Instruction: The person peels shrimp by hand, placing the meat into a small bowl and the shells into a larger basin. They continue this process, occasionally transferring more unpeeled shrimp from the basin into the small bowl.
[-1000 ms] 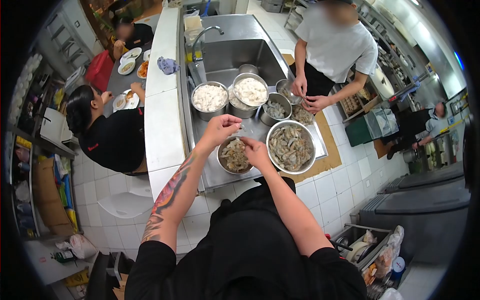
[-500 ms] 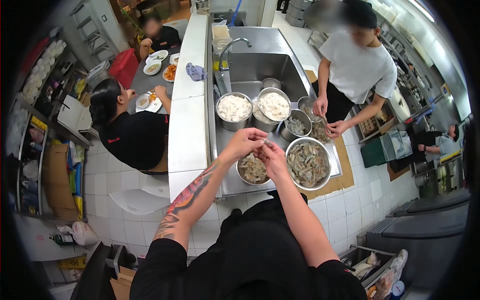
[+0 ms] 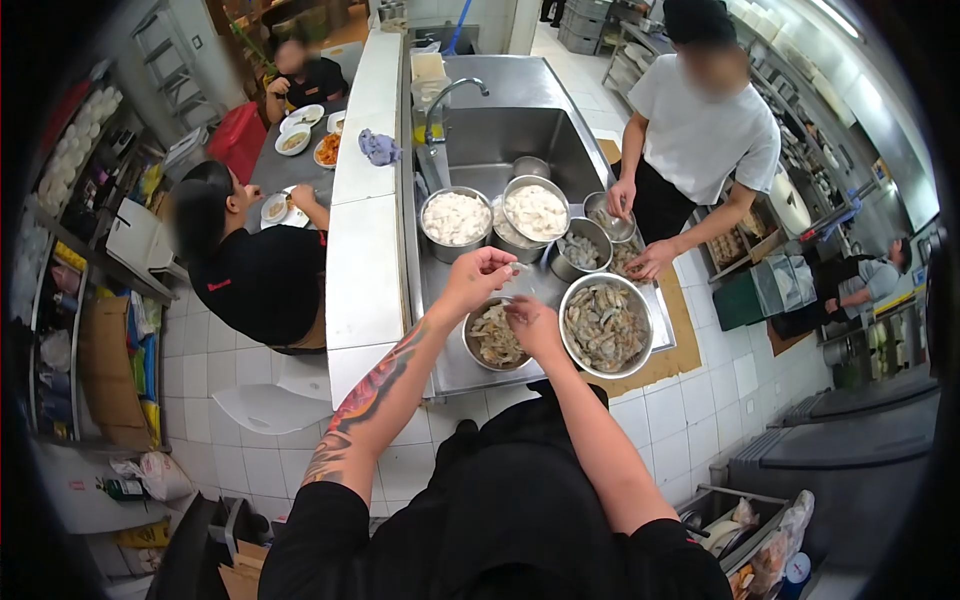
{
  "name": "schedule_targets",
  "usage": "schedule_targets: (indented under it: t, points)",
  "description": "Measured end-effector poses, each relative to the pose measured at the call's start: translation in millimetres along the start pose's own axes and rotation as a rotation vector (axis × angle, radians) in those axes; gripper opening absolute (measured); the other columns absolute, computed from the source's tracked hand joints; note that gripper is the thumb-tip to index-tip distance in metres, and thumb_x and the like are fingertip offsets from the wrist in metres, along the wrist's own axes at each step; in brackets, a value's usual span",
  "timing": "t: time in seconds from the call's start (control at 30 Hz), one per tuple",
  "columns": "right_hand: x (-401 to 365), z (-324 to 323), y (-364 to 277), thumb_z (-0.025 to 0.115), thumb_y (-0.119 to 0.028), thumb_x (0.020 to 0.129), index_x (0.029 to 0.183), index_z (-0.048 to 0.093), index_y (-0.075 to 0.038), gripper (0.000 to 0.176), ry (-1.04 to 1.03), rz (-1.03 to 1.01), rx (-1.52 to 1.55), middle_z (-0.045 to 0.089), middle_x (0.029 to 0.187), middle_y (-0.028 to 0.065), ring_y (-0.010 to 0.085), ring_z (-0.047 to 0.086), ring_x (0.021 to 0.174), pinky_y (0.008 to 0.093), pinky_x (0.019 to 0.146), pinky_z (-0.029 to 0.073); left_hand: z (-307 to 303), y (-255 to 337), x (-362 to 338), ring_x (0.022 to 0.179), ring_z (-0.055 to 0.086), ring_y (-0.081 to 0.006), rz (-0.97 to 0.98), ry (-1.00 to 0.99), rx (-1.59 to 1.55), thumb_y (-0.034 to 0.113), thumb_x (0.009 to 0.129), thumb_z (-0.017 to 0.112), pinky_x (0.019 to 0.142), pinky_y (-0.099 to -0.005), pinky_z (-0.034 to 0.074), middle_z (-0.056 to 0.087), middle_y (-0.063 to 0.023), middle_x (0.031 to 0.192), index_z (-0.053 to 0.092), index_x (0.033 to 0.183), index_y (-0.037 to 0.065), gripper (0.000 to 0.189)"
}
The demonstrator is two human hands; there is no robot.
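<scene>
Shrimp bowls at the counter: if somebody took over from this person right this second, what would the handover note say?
Left hand: fingers pinch a shrimp above the counter.
Right hand: curled over the small bowl; unclear whether it holds anything.
Things: the small bowl holds a pale pile; the big bowl of grey shrimp sits right of it; two bowls of white pieces stand behind, beside the sink.
Done: probably that pile. Left: probably the big bowl, about full.

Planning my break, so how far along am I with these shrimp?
Done: two far bowls hold white peeled-looking pieces. In hand: left hand pinches a shrimp, right hand over the small bowl. Left: the large bowl of grey shrimp looks full.
</scene>
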State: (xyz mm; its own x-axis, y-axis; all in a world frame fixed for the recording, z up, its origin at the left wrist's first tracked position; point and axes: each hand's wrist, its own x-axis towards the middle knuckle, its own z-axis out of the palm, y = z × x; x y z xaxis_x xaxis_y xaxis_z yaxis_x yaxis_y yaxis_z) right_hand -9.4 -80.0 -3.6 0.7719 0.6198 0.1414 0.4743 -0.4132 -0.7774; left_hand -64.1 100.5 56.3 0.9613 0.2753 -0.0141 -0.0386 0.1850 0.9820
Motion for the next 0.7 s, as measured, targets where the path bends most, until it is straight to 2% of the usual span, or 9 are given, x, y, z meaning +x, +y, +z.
schedule_targets:
  t: [0.07, 0.13, 0.2, 0.27, 0.4, 0.53, 0.6, 0.63, 0.7]
  points:
    - [-4, 17, 23, 0.069, -0.014, 0.087, 0.115, 0.075, -0.006, 0.030, 0.081, -0.017, 0.001, 0.071, 0.122, 0.0194, 0.0335, 0.070, 0.110, 0.0360, 0.096, 0.054, -5, -6, 3, 0.092, 0.070, -0.0134, 0.059, 0.033, 0.305, 0.010, 0.094, 0.069, 0.076, -0.0292, 0.055, 0.074, -0.0073, 0.102, 0.069, 0.113, 0.001, 0.021]
    - [-5, 10, 18, 0.065, -0.016, 0.094, 0.129, 0.068, -0.005, 0.037, 0.035, 0.030, 0.132, 0.068, 0.129, 0.0204, 0.0302, 0.067, 0.118, 0.0354, 0.098, 0.054, -4, 3, -5, 0.090, 0.070, -0.0137, 0.098, 0.035, 0.418, 0.011, 0.093, 0.070, 0.075, -0.0303, 0.055, 0.075, -0.0075, 0.101, 0.070, 0.112, 0.001, 0.021]
    - [-6, -14, -30, 0.059, -0.017, 0.102, 0.134, 0.061, -0.002, 0.036, -0.045, 0.372, 1.098, 0.069, 0.125, 0.0175, 0.0274, 0.070, 0.112, 0.0372, 0.094, 0.056, 1, -1, -8, 0.083, 0.070, -0.0156, 0.151, 0.018, 0.509, 0.012, 0.089, 0.073, 0.076, -0.0321, 0.056, 0.075, -0.0098, 0.097, 0.071, 0.106, 0.000, 0.021]
    - [-6, -8, -13, 0.056, -0.023, 0.106, 0.131, 0.058, -0.002, 0.033, -0.072, 0.365, 1.386, 0.069, 0.118, 0.0126, 0.0252, 0.070, 0.105, 0.0387, 0.090, 0.057, 3, -4, -7, 0.081, 0.070, -0.0181, 0.181, -0.065, 0.765, 0.011, 0.087, 0.073, 0.075, -0.0315, 0.056, 0.075, -0.0125, 0.096, 0.072, 0.105, 0.000, 0.021]
    - [-17, 5, 10, 0.055, -0.023, 0.106, 0.117, 0.060, -0.006, 0.022, 0.043, 0.658, 1.356, 0.068, 0.105, 0.0084, 0.0213, 0.068, 0.088, 0.0361, 0.079, 0.057, 11, -5, -13, 0.080, 0.070, -0.0205, 0.083, -0.239, 0.681, 0.013, 0.086, 0.075, 0.075, -0.0325, 0.056, 0.075, -0.0142, 0.096, 0.073, 0.107, 0.001, 0.024]
    - [-17, -28, 38, 0.056, -0.023, 0.104, 0.111, 0.062, -0.004, 0.021, 0.063, 0.642, 1.474, 0.069, 0.096, 0.0086, 0.0186, 0.066, 0.081, 0.0332, 0.070, 0.056, 6, -12, -15, 0.082, 0.071, -0.0223, 0.097, -0.439, 0.793, 0.016, 0.088, 0.074, 0.077, -0.0350, 0.056, 0.075, -0.0143, 0.096, 0.074, 0.111, 0.003, 0.027]
    - [-5, -76, 45, 0.058, -0.021, 0.103, 0.108, 0.062, -0.003, 0.019, 0.125, 0.384, 1.356, 0.069, 0.092, 0.0090, 0.0177, 0.065, 0.076, 0.0322, 0.068, 0.055, 3, -15, -12, 0.084, 0.071, -0.0230, 0.129, -0.459, 0.814, 0.017, 0.089, 0.073, 0.078, -0.0358, 0.056, 0.075, -0.0144, 0.097, 0.074, 0.111, 0.003, 0.027]
    - [-2, -113, 16, 0.059, -0.019, 0.102, 0.106, 0.061, -0.002, 0.018, 0.316, 0.223, 1.074, 0.068, 0.089, 0.0091, 0.0171, 0.064, 0.073, 0.0306, 0.066, 0.054, 0, -19, -11, 0.085, 0.071, -0.0240, 0.135, -0.439, 0.827, 0.019, 0.089, 0.073, 0.078, -0.0359, 0.056, 0.075, -0.0149, 0.097, 0.074, 0.112, 0.003, 0.027]
    - [13, -180, -5, 0.058, -0.016, 0.102, 0.102, 0.061, -0.001, 0.015, 0.671, 0.043, 0.979, 0.066, 0.086, 0.0088, 0.0158, 0.063, 0.071, 0.0292, 0.064, 0.054, -2, -22, -12, 0.086, 0.071, -0.0249, 0.133, -0.426, 0.837, 0.020, 0.090, 0.073, 0.078, -0.0361, 0.056, 0.075, -0.0154, 0.098, 0.073, 0.112, 0.003, 0.028]
